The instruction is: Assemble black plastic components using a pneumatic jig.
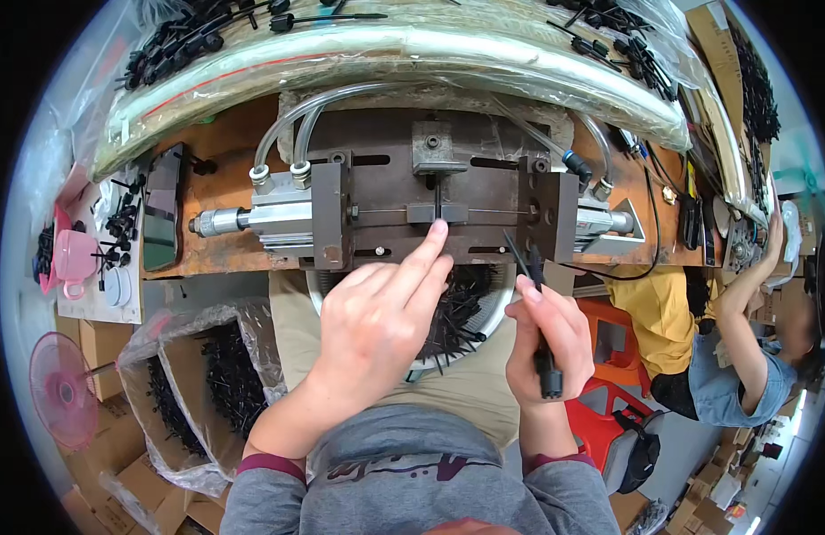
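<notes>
My left hand [377,312] reaches over the front of a dark metal fixture [386,129], its index finger stretched out. The fingertip rests at a thin black rod [438,201] that sits in the small grey clamp block [420,213] at the fixture's middle. Whether that finger presses or only touches, I cannot tell. Just right of the clamp, my right hand [555,343] is closed round a black rod-shaped part [546,361] with a thin pointed end. That thin end points up and left, toward the fixture's front edge. Below my left hand, a white-rimmed basin [503,325] of black parts sits at my lap.
Air cylinders [283,225] with clear hoses flank the fixture. A phone [165,209] stands at left. Plastic-wrapped padding [404,53] with loose black parts runs along the back. Bagged boxes of black parts [239,379] stand lower left. A co-worker [742,357] sits at right beside red stools.
</notes>
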`<control>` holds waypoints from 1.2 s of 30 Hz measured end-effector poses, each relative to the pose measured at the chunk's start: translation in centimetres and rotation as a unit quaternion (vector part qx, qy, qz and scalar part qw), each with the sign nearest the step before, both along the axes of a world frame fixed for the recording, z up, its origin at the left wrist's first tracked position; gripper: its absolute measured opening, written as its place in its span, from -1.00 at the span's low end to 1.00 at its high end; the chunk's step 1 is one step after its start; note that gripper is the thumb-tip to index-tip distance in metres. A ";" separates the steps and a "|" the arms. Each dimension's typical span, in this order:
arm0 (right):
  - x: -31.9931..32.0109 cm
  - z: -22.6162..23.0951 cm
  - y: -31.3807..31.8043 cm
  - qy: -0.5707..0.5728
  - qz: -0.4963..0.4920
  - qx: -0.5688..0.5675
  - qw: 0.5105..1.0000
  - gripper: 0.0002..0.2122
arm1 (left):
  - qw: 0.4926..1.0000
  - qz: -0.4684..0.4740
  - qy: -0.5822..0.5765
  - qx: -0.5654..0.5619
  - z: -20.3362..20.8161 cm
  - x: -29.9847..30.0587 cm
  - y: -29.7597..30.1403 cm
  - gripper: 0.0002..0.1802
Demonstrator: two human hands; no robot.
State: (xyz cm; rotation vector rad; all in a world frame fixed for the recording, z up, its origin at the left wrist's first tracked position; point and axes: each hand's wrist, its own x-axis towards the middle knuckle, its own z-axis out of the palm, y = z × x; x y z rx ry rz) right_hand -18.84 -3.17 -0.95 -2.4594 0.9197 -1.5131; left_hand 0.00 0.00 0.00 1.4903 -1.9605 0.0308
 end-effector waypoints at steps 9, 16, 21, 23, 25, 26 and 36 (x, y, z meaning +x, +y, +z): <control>-0.5 0.8 -0.4 0.019 -0.020 -0.021 0.999 -0.70 | 0.999 0.008 0.045 0.030 0.3 -0.2 -0.2 -0.68; 0.5 1.0 -0.1 0.099 0.008 -0.020 0.995 -0.60 | 0.909 -0.167 0.371 0.089 1.8 -1.2 2.0 -0.55; 1.4 1.0 -0.4 0.067 0.018 -0.030 0.997 -0.60 | 0.927 -0.114 0.352 0.060 1.4 -0.9 2.6 -0.62; 1.1 0.5 -1.0 0.041 0.008 -0.054 0.998 -0.61 | 0.944 -0.070 0.320 0.043 2.0 -1.0 2.8 -0.63; 0.5 0.5 -0.9 0.010 -0.012 -0.007 1.000 -0.69 | 0.972 -0.040 0.232 0.020 1.2 -0.5 2.5 -0.64; 0.5 0.4 -0.8 -0.014 -0.029 0.004 0.999 -0.71 | 0.982 -0.026 0.187 0.008 0.8 -0.3 2.1 -0.65; 0.3 0.1 -0.5 -0.070 -0.011 0.010 0.997 -0.76 | 1.000 0.019 -0.010 0.008 -0.2 -0.2 -0.2 -0.73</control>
